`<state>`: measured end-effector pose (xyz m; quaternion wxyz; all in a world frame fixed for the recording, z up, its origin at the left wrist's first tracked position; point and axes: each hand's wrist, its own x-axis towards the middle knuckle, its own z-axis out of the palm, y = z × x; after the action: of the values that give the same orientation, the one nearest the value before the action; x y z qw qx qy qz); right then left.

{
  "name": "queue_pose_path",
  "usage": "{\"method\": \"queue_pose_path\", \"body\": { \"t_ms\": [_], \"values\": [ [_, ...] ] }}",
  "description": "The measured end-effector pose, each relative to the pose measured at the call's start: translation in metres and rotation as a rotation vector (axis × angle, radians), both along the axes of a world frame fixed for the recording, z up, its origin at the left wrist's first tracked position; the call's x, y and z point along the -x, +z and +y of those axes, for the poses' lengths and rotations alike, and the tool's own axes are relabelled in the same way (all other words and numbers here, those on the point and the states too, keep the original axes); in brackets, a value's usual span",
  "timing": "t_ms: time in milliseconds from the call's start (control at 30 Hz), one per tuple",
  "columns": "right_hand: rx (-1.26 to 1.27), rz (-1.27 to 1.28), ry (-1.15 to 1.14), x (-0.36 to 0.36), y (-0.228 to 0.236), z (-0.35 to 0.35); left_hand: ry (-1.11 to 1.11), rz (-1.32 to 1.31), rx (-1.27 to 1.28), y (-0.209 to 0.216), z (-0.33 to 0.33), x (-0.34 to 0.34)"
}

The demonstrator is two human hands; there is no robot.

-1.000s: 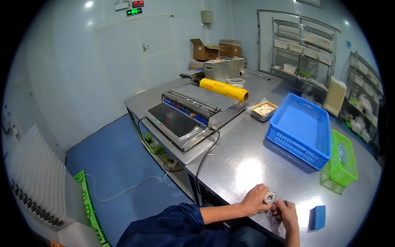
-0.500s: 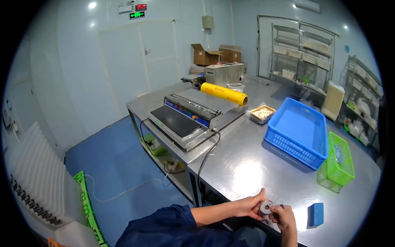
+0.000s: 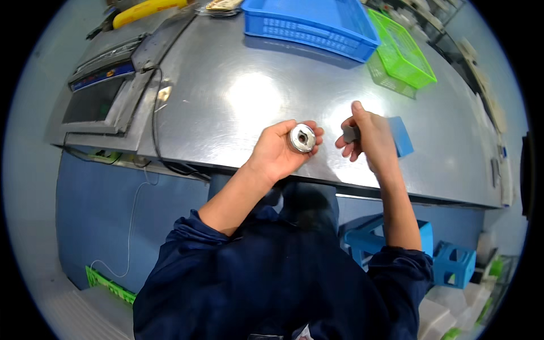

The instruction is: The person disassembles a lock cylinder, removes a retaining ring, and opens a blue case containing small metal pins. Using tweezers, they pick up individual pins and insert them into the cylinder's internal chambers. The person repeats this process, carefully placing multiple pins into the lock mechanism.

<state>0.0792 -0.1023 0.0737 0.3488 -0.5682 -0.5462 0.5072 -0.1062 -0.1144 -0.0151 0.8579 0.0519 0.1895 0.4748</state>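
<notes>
A round, shiny metal piece with a hole in its middle (image 3: 295, 136) rests in my left hand (image 3: 272, 152), the fingers curled around its far side. To its right, clear of the metal piece, my right hand (image 3: 371, 135) pinches a small dark grey piece (image 3: 351, 134) between thumb and fingers; its kind is hard to make out. Partly behind my right hand, a blue block (image 3: 402, 137) lies on the steel table (image 3: 209, 107). Both hands are above the table's near edge.
A blue plastic crate (image 3: 309, 29) and a green basket (image 3: 405, 56) stand at the back. On the left is a wrapping machine (image 3: 96, 102) with a black cable (image 3: 154, 113). A yellow roll (image 3: 148, 11) lies beyond it. Blue stools (image 3: 453, 265) are below at the right.
My hands, earlier together at the metal piece, are now apart. My right hand has moved away to the right with the dark piece. The view has tilted down and turned right.
</notes>
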Motion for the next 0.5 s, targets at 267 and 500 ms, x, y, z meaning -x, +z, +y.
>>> {"method": "queue_pose_path", "body": {
  "t_ms": [267,500],
  "values": [
    [-0.204,-0.417,0.048,0.029,-0.017,-0.011,-0.086,-0.019,-0.083,-0.006,-0.005,-0.025],
    [-0.250,-0.607,0.065,0.041,-0.035,-0.005,0.073,0.102,-0.083,-0.004,-0.007,-0.032]
  ]
}}
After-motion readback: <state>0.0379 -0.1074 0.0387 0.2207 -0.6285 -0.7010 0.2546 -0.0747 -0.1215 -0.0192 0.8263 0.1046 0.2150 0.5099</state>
